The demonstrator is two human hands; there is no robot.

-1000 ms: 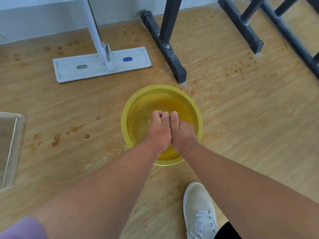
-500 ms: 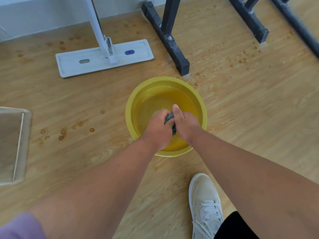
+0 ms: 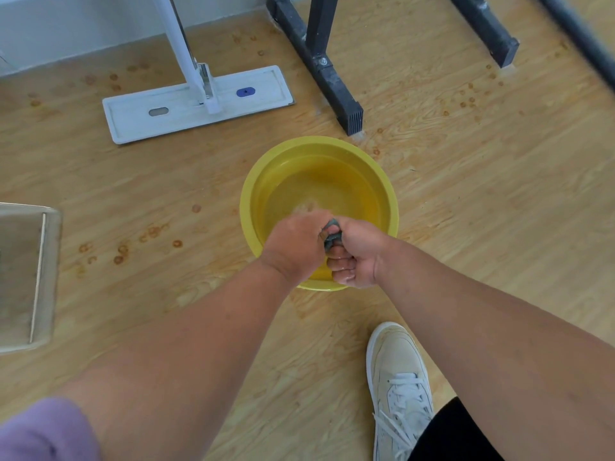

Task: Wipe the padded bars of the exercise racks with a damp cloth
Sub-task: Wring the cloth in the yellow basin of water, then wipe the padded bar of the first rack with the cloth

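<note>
A yellow basin (image 3: 256, 181) holding water stands on the wooden floor. Above its near edge, my left hand (image 3: 296, 242) and my right hand (image 3: 357, 252) both grip a small grey-blue cloth (image 3: 332, 235), bunched tight between them. Only a wad of the cloth shows between the fists. My right hand's fingers are wet and curled under. Black metal feet of an exercise rack (image 3: 332, 81) lie on the floor just behind the basin; no padded bars are in view.
A white flat mop (image 3: 196, 101) rests on the floor at the back left, near the wall. A second black rack foot (image 3: 489, 31) sits at the back right. A framed panel (image 3: 26, 277) lies at the left edge. My white shoe (image 3: 397, 387) is below the basin.
My hands rose out of the water and pulled toward the basin's near edge. The cloth, hidden at first, now shows between my fists, with my right hand turned palm up.
</note>
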